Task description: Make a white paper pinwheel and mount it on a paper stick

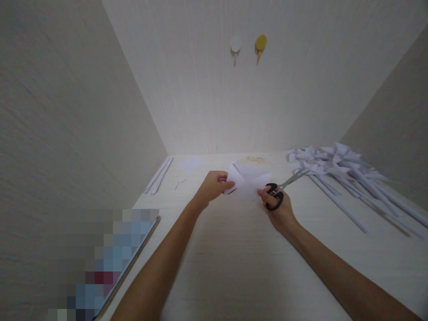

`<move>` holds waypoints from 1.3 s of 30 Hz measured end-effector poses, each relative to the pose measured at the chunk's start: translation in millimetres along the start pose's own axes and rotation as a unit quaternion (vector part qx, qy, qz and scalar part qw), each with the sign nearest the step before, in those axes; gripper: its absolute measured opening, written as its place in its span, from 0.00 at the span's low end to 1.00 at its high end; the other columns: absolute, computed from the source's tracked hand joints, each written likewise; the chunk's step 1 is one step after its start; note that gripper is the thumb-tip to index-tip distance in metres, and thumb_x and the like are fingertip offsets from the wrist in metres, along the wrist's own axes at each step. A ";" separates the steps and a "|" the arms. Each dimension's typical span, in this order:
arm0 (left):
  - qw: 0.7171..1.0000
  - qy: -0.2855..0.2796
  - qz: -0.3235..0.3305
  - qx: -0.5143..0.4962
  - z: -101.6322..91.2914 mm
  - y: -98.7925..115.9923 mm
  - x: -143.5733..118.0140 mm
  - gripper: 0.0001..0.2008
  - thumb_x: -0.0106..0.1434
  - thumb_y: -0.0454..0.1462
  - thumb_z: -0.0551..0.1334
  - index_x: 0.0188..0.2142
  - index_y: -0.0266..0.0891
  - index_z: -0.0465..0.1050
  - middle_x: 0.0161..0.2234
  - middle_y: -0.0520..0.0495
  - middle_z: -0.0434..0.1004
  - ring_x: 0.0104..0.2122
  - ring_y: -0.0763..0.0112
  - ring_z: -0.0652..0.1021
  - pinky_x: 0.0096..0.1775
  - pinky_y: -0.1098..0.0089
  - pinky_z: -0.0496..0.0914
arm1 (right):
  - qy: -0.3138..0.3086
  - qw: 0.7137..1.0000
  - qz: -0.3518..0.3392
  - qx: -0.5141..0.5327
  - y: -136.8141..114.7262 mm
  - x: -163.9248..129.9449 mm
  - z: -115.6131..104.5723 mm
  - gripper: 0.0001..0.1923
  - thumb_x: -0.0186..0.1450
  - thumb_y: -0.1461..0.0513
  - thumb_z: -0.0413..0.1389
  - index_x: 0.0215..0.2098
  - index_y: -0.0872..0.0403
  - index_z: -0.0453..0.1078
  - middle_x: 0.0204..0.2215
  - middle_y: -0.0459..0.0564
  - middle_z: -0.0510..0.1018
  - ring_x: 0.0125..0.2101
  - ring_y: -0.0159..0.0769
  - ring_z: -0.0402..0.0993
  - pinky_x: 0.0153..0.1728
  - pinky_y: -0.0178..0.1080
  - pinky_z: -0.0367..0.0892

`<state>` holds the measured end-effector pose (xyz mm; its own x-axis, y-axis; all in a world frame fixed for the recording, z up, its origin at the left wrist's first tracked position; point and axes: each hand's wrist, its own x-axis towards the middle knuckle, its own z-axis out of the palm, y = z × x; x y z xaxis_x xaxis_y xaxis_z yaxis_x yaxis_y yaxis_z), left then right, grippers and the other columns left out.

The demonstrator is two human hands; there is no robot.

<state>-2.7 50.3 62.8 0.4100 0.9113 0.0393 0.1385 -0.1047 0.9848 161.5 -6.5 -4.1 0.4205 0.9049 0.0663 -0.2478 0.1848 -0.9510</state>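
Head view of 2 bare hands over a pale bench (214, 267). The creased white paper (249, 180) lies between the hands near the middle of the bench; whether it touches the surface cannot be told. The fingers of the left hand (216, 183) are pinched closed on the paper's left edge. Those of the right hand (279, 209) are curled about the black handles of the scissors (290, 180), the thumb reaching to the paper's right side; how firmly it grips there is unclear. Judged hazards: because the right hand is occupied by the scissors, its hold on the sheet may be weak, and the paper could slip or crease askew; a pull from both sides could tear it. The blades point away from the sheet, toward the pile of paper pinwheels (337, 158), so a turn of the wrist might snag or nick a vane, while swinging them inward could bring them near the left fingers. Writing: no brand or label is legible. A small dark red mark (232, 191) beside the left thumb cannot be read, and the object at lower left (123, 249) is pixelated.
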 end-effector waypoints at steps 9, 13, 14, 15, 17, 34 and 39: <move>0.994 0.077 -0.050 -0.052 18.9 -15.0 3.7 0.09 0.41 0.36 0.66 0.24 0.33 0.72 0.23 0.46 0.75 0.21 0.76 0.73 0.22 0.76 0.67 | 0.024 0.999 -0.006 0.042 4.9 0.0 -1.0 0.13 0.44 0.62 0.63 0.22 0.55 0.62 0.13 0.38 0.65 0.15 0.24 0.61 0.18 0.31 0.55; 0.987 0.099 -0.068 -0.108 28.0 -17.6 2.3 0.11 0.43 0.39 0.66 0.24 0.33 0.71 0.22 0.47 0.75 0.22 0.75 0.74 0.26 0.75 0.69 | 0.052 0.997 -0.013 0.060 6.7 2.3 -1.2 0.14 0.42 0.62 0.64 0.22 0.56 0.62 0.13 0.39 0.67 0.15 0.25 0.64 0.18 0.30 0.55; 0.982 0.109 -0.075 -0.136 29.5 -17.2 1.9 0.13 0.45 0.43 0.64 0.24 0.33 0.70 0.23 0.46 0.75 0.22 0.75 0.75 0.27 0.74 0.70 | 0.063 0.996 -0.017 0.062 6.7 2.6 -1.5 0.14 0.42 0.62 0.64 0.22 0.56 0.62 0.14 0.39 0.67 0.15 0.26 0.64 0.18 0.30 0.56; 0.977 0.112 -0.079 -0.161 31.0 -16.8 1.4 0.16 0.48 0.47 0.62 0.25 0.33 0.70 0.24 0.44 0.76 0.23 0.74 0.75 0.28 0.72 0.70 | 0.075 0.995 -0.023 0.063 6.6 2.9 -1.7 0.15 0.42 0.62 0.64 0.22 0.56 0.63 0.14 0.39 0.67 0.15 0.26 0.65 0.18 0.30 0.56; 0.977 0.087 -0.076 -0.181 34.0 -17.2 0.5 0.22 0.48 0.52 0.58 0.26 0.32 0.71 0.26 0.42 0.76 0.25 0.71 0.76 0.29 0.71 0.71 | 0.095 0.993 -0.035 0.054 6.3 3.1 -2.2 0.15 0.41 0.62 0.64 0.22 0.56 0.63 0.14 0.39 0.67 0.15 0.26 0.65 0.18 0.30 0.57; 0.964 0.216 -0.014 -0.152 25.6 -13.3 3.6 0.11 0.43 0.35 0.65 0.26 0.28 0.73 0.23 0.46 0.75 0.20 0.75 0.74 0.23 0.75 0.72 | -0.205 0.950 0.003 -0.235 -5.0 -12.5 1.6 0.21 0.57 0.48 0.48 0.18 0.55 0.59 0.11 0.45 0.68 0.09 0.24 0.56 0.10 0.30 0.50; 0.953 0.249 0.013 -0.172 15.0 4.5 0.4 0.11 0.42 0.35 0.65 0.27 0.28 0.72 0.23 0.46 0.75 0.21 0.74 0.74 0.24 0.75 0.72 | -0.269 0.906 0.026 -0.325 -1.4 -16.4 3.9 0.20 0.56 0.48 0.50 0.18 0.55 0.59 0.12 0.45 0.69 0.09 0.24 0.57 0.11 0.29 0.52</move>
<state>11.6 44.3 64.7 -0.0804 0.9952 0.0562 -0.2049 -0.0717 0.9761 151.5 -20.0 -2.6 -0.1060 0.9943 -0.0122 0.3850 0.0297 -0.9225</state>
